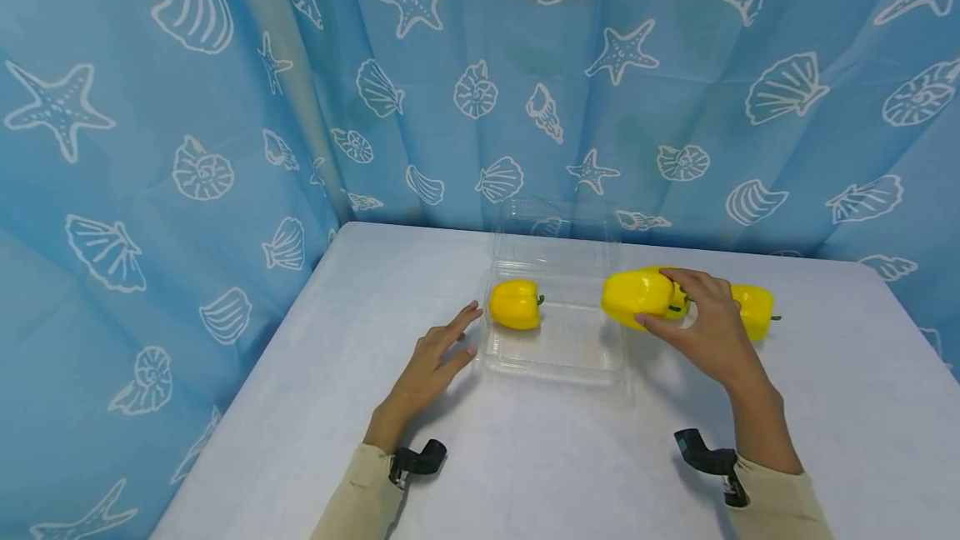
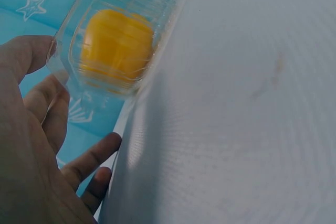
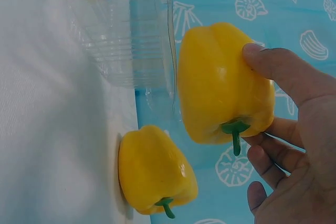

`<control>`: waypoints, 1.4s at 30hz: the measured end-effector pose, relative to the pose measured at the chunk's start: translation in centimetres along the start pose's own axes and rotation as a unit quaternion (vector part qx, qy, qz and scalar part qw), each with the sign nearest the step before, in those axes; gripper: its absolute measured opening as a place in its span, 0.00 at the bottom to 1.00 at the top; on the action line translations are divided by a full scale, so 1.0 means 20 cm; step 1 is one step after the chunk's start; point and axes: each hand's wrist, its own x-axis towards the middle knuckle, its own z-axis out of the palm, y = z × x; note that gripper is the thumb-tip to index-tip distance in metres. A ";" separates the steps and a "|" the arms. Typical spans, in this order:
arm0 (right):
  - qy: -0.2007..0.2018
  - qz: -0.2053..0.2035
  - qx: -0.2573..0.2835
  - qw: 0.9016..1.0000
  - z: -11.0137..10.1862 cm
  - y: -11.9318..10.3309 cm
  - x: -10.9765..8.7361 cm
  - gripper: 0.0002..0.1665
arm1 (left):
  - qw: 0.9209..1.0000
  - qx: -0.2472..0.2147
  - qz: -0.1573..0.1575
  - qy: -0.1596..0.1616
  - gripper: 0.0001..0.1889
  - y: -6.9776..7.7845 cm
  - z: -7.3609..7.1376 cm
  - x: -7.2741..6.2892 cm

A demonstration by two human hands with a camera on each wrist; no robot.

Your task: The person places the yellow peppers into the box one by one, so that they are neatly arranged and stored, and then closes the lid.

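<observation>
A clear plastic clamshell box (image 1: 555,367) lies on the table with its lid raised at the back. One yellow bell pepper (image 1: 515,305) sits inside at the left, stem to the right. My left hand (image 1: 423,365) is at the box's left side, fingers extended and spread, fingertips touching or very near the rim (image 2: 62,51). My right hand (image 1: 708,327) grips another yellow bell pepper (image 3: 223,82) between thumb and fingers, above the table by the box's right edge. Its green stem points toward my palm. Part of that pepper is hidden behind the fingers.
Beyond the right hand lies a yellow bell pepper (image 1: 754,312), and one more (image 1: 681,303) shows partly behind the held one. A white cloth covers the table (image 1: 540,457). A blue curtain (image 1: 450,140) with white shells and starfish hangs along the back and left.
</observation>
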 end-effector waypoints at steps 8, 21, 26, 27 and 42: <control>-0.011 -0.004 0.001 1.000 0.02 -0.01 0.03 0.47 | 1.000 0.001 -0.003 0.000 0.28 0.00 0.00 0.00; -0.021 0.002 0.024 0.999 0.05 -0.05 0.07 0.48 | 1.000 -0.004 -0.001 0.006 0.28 -0.01 0.00 0.00; -0.023 0.000 0.022 1.000 0.07 -0.05 0.08 0.47 | 1.000 -0.006 -0.006 0.009 0.28 -0.01 0.01 0.00; -0.023 -0.002 0.022 0.999 0.08 -0.06 0.08 0.47 | 1.000 -0.006 -0.007 0.008 0.28 -0.01 0.01 0.00; -0.023 -0.008 0.018 1.000 0.11 -0.07 0.09 0.46 | 1.000 -0.001 -0.009 0.002 0.29 0.01 0.00 0.01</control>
